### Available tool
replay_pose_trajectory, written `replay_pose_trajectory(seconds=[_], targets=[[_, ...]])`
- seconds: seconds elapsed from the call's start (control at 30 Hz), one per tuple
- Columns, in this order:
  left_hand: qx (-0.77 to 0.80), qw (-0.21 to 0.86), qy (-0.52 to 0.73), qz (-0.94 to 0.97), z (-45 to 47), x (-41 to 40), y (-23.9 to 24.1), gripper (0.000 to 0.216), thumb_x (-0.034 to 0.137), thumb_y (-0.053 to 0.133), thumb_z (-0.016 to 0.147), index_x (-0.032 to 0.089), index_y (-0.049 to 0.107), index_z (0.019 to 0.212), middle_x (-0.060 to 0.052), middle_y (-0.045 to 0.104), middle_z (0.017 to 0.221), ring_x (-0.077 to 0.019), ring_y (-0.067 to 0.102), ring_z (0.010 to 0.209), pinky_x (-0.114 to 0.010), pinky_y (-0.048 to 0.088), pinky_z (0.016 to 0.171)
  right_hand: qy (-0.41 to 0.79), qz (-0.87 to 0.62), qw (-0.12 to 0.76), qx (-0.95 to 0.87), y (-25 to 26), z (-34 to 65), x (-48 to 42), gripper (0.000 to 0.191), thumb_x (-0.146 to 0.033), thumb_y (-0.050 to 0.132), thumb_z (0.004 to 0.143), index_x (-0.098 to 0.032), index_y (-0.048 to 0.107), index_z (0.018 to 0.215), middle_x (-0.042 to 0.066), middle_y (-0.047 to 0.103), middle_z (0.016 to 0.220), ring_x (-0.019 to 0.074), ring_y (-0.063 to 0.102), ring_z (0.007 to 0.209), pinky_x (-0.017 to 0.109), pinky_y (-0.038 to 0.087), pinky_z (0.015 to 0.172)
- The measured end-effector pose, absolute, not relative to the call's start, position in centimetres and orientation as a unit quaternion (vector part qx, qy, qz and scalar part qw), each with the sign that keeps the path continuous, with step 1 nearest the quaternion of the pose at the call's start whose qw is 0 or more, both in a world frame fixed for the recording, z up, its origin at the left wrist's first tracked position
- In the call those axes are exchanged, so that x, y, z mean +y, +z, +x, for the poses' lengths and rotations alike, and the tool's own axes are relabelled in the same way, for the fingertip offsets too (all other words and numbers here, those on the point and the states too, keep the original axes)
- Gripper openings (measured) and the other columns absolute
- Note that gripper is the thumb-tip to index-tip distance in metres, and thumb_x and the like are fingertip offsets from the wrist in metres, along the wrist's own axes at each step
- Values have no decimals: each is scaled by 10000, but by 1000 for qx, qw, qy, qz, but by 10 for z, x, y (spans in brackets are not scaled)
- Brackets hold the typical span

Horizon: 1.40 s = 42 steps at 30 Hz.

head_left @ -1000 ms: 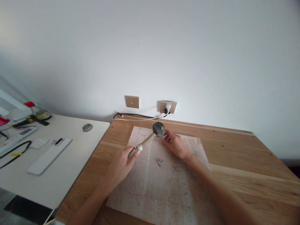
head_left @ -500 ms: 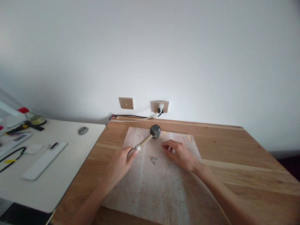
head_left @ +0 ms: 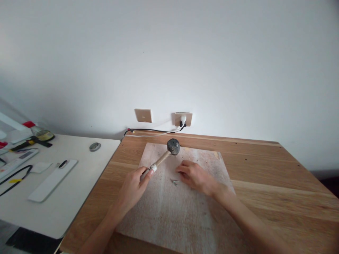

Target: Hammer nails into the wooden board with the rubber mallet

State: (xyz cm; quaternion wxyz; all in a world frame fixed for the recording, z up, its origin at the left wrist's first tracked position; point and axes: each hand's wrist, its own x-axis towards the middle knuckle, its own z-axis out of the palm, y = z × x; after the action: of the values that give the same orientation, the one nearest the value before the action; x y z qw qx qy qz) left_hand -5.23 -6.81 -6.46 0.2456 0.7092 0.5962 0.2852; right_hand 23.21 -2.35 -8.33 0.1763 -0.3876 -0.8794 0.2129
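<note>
Since half a second ago our right hand [head_left: 195, 177] has slid left across the pale board [head_left: 209, 218] and now rests low, fingers curled down just beside the small cluster of nails [head_left: 174, 182]; whether the fingertips already pinch one we cannot tell, since the hand hides that side. Our left hand [head_left: 132, 188] keeps its clenched grip on the lower end of the wooden handle; the hammer [head_left: 164, 156] has lifted a little, its dark round head raised above the far part of the board, handle slanting up and away from us. We judge this as a pause between blows; the striking hand waits while the other gathers the next nail. The board lies on the wooden table [head_left: 278, 183], which butts against the wall below a socket with a white plug [head_left: 183, 120]; to the left stands a white table [head_left: 79, 183] carrying a long white device [head_left: 53, 180] and a small round grey object [head_left: 94, 146], well apart from our hands.
</note>
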Motion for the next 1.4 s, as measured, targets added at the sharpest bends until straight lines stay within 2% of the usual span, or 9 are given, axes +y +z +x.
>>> replay_pose_trajectory(seconds=[0.13,0.3,0.67,0.87,1.03,1.23,1.4], targets=[[601,248,293,701,-51,-69,-63,474,573,467,995,190,709,855,-23,670,667,-195,643,644,-285,427,642,303,-500,302,-753,-94,255,9,204,-107,653,835,-247,770,926,36,801,903,190,749,774,301,602,749],[598,251,295,702,-51,-69,-61,469,564,455,997,200,700,829,-17,656,650,-189,623,623,-285,428,641,296,-530,340,-719,-108,259,29,153,-180,635,845,-273,752,879,26,830,896,232,788,828,373,638,808],[598,255,291,702,-55,-71,-66,456,555,467,1006,199,680,817,-15,655,663,-190,647,653,-280,427,644,248,-511,341,-749,-111,248,19,126,-218,603,880,-243,726,890,55,804,944,222,775,846,354,618,821],[599,258,287,701,-54,-71,-65,448,549,466,1005,199,680,825,-15,657,663,-192,641,649,-289,415,650,223,-520,322,-759,-114,248,20,86,-238,621,874,-253,682,934,19,765,833,193,720,734,318,585,732],[589,255,289,710,-50,-70,-62,450,550,462,1007,200,673,816,-14,652,666,-185,625,638,-289,395,640,207,-518,312,-769,-113,245,19,252,-225,616,888,-216,665,1135,26,752,881,174,692,739,306,561,754],[582,249,268,726,-39,-64,-63,457,543,447,1019,196,653,805,-9,619,669,-173,580,624,-282,358,621,195,-526,316,-765,-110,247,15,151,-261,638,915,-220,652,1059,48,746,897,188,700,756,307,562,737],[571,248,248,742,-32,-61,-68,448,534,451,1028,197,639,799,-17,631,682,-186,600,648,-290,355,634,183,-534,332,-756,-104,269,3,250,-223,603,930,-214,630,1178,75,745,1031,193,723,825,331,593,783]])
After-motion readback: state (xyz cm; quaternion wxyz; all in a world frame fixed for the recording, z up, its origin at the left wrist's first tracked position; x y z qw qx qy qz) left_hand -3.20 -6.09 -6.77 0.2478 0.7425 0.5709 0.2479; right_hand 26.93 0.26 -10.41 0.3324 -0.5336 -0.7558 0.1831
